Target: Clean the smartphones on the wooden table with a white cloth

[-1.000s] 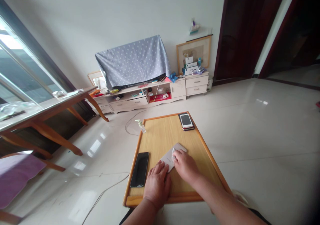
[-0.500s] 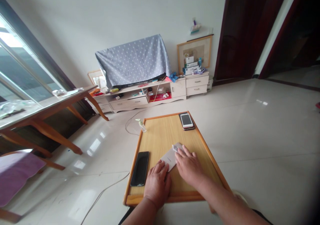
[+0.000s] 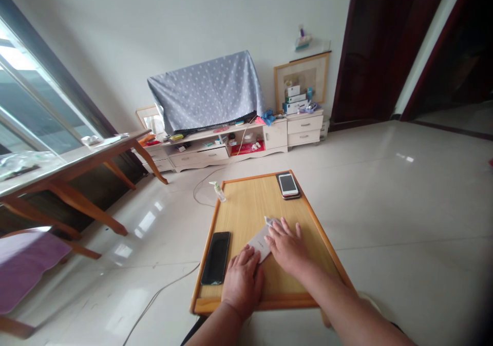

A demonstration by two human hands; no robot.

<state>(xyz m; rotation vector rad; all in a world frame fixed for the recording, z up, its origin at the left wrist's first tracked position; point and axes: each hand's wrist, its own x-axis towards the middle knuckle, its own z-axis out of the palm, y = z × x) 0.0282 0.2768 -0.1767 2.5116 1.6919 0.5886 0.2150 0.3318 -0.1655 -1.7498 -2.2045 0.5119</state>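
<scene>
- Glossy cream floor tiles (image 3: 385, 223) surround a low wooden lap board with an orange frame (image 3: 208, 306). Well ahead of both hands stand a cream TV cabinet with drawers (image 3: 196, 157) and a blue polka-dot cloth (image 3: 206, 92) draped above it.
- Left hand (image 3: 242, 284): open and palm down, fingers together, not clenched. Its fingertips lie over the lower edge of a white rectangular card (image 3: 261, 243), with no pinch visible.
- Right hand (image 3: 287, 248): open and palm down, fingers fanned, just right of the card. Its fingertips rest on the bare wood. Its thumb side meets the card's edge, but whether it presses there cannot be told.
- Card: flat and slanted between the two hands, with a small pale tab (image 3: 268, 220) showing at its far end, just ahead of the right hand's fingers.
- Slim black smartphone (image 3: 215, 258): flat on the board, just left of the left hand.
- White-faced phone on a dark phone (image 3: 288, 185): stacked at the board's far corner, well ahead of the right hand.
- Small clear pump bottle (image 3: 217, 192): just past the board's far left corner, well ahead of the left hand.
- Two flat palms flanking the card look like a steady hold, and they leave the tab uncovered.
</scene>
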